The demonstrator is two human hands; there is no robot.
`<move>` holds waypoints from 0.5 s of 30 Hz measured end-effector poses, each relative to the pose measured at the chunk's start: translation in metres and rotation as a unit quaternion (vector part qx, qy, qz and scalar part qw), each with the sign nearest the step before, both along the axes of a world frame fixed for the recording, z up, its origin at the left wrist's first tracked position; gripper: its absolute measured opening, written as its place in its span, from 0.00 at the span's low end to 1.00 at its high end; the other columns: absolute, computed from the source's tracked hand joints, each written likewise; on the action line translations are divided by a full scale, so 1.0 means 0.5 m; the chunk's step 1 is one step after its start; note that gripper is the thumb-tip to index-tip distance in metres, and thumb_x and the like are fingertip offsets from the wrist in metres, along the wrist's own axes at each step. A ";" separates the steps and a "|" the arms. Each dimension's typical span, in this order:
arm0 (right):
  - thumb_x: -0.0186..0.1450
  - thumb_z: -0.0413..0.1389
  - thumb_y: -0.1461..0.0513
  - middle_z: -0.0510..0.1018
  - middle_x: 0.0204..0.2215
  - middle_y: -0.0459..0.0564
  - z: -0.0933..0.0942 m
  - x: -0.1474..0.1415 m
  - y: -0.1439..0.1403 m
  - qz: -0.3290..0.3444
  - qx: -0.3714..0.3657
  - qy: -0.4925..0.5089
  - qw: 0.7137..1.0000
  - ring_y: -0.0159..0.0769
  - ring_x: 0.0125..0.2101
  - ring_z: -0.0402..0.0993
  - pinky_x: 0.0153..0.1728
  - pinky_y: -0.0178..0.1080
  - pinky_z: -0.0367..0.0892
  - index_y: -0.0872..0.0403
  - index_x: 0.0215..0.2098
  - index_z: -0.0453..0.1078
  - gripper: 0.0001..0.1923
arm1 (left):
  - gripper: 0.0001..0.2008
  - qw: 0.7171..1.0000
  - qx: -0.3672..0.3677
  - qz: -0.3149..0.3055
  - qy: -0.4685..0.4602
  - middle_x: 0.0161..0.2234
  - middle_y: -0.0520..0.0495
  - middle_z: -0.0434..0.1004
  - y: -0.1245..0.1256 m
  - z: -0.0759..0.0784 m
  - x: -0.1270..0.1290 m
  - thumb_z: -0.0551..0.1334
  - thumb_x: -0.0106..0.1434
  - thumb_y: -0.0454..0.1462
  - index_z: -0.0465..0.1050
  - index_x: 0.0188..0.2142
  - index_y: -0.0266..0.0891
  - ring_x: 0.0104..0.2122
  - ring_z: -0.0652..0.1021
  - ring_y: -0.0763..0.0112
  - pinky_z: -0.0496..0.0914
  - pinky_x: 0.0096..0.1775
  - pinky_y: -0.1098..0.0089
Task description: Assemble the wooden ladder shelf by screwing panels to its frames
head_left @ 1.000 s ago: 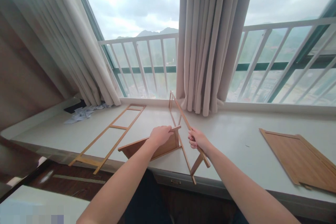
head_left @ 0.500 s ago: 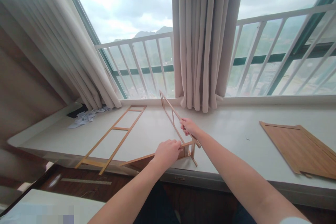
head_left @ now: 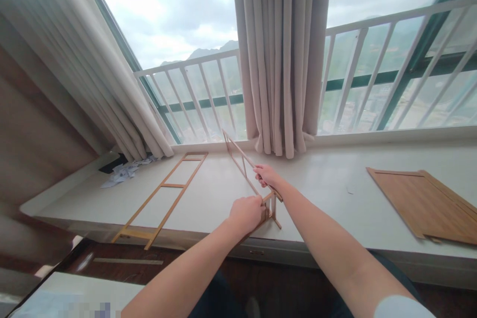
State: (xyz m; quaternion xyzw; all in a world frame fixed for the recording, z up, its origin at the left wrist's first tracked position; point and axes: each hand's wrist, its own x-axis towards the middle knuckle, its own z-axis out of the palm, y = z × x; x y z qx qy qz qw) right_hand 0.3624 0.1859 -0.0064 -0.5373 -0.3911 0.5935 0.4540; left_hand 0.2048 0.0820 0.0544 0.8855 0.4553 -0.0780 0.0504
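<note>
I have a white ledge (head_left: 316,174) before me. Flat on its right lies a wooden panel (head_left: 421,198); on its left, a ladder-like frame (head_left: 172,186). Between them a second frame (head_left: 239,148) stands tilted on one long rail, my right hand (head_left: 266,175) closed round the upper one. My left hand (head_left: 246,211) grips a board (head_left: 264,216), mostly hidden, at that frame's near end; whether they touch I cannot tell.
</note>
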 end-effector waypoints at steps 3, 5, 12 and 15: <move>0.75 0.56 0.54 0.70 0.26 0.39 -0.002 0.001 0.003 -0.003 -0.007 0.005 1.000 0.21 0.17 0.59 0.17 0.27 0.59 0.57 0.49 0.70 0.13 | 0.15 1.000 -0.009 -0.008 0.004 0.45 0.38 0.84 0.001 0.006 0.000 0.52 0.72 0.44 0.75 0.45 0.42 0.46 0.83 0.52 0.74 0.45 0.60; 0.75 0.57 0.54 0.72 0.29 0.41 -0.003 0.000 0.004 -0.006 -0.010 0.009 1.000 0.22 0.20 0.63 0.19 0.27 0.62 0.57 0.48 0.70 0.13 | 0.14 1.000 -0.012 -0.013 0.008 0.45 0.39 0.83 0.002 0.007 -0.002 0.53 0.72 0.45 0.75 0.45 0.43 0.46 0.83 0.53 0.73 0.45 0.60; 0.74 0.58 0.55 0.77 0.39 0.48 -0.004 0.002 0.005 -0.013 -0.020 0.030 0.999 0.29 0.30 0.74 0.29 0.33 0.74 0.57 0.52 0.71 0.15 | 0.15 1.000 0.001 -0.027 0.009 0.44 0.39 0.83 -0.004 0.003 0.006 0.50 0.74 0.45 0.71 0.48 0.42 0.45 0.84 0.53 0.73 0.45 0.61; 0.73 0.59 0.55 0.78 0.45 0.51 -0.004 0.004 0.004 -0.023 -0.025 0.041 0.999 0.34 0.38 0.78 0.37 0.40 0.77 0.56 0.55 0.70 0.17 | 0.17 0.999 0.011 -0.038 -0.005 0.46 0.41 0.83 -0.003 0.001 0.018 0.49 0.76 0.44 0.64 0.58 0.44 0.45 0.84 0.54 0.74 0.45 0.60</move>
